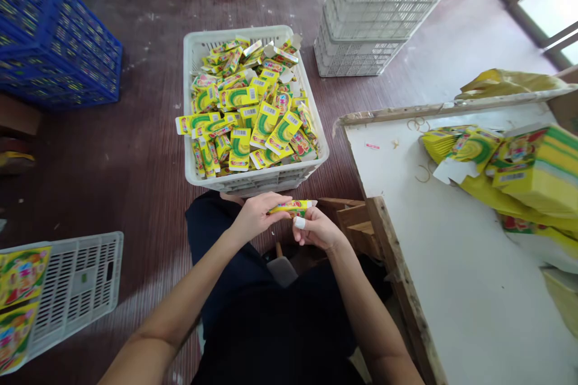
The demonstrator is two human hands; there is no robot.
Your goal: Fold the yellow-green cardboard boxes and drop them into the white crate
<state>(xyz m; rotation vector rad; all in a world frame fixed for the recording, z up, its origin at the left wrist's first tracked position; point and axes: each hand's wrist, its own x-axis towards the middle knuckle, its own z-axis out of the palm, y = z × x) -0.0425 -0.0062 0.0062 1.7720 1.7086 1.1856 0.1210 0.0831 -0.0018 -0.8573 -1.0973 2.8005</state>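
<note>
A small yellow printed carton (293, 207) lies level above my lap, a pale flap at its right end. My left hand (262, 213) grips its left end between thumb and fingers. At the other end my right hand (318, 227) pinches the carton near the flap; a white wrap covers one of its digits. Just beyond my hands stands a white plastic crate (250, 180), heaped with similar yellow-green cartons (239, 149), some with end flaps sticking out.
To the right, a wood-edged white table (419, 258) holds stacks of flat yellow cartons (474, 147) and several rubber bands. Blue crates (85, 54) stand at left, stacked white crates (361, 30) at the back. A low white crate (85, 289) with printed boxes sits at lower left.
</note>
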